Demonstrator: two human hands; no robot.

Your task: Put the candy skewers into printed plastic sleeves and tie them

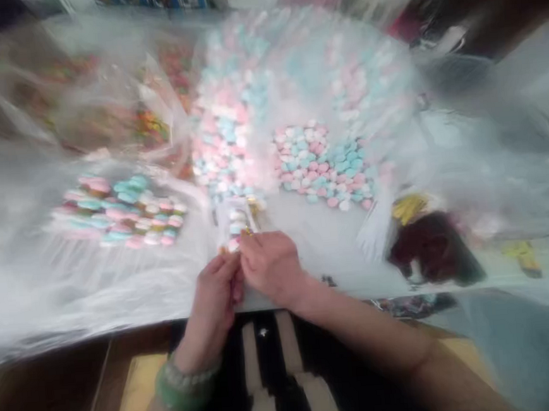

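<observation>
The picture is blurred by motion. My left hand (217, 292) and my right hand (272, 266) meet at the table's near edge, both pinched on a small clear packet of pastel sweets (235, 221) with a gold tie at its neck. A green bangle sits on my left wrist. Just beyond the packet lies a loose heap of pink, blue and white sweets (321, 164) on clear plastic.
A row of filled packets (120, 211) lies at the left. Large clear bags of pastel sweets (242, 100) and colourful sweets (154, 126) stand behind. A dark red object (430, 247) and yellow bits (410, 207) lie at the right. The table edge (99, 333) is near me.
</observation>
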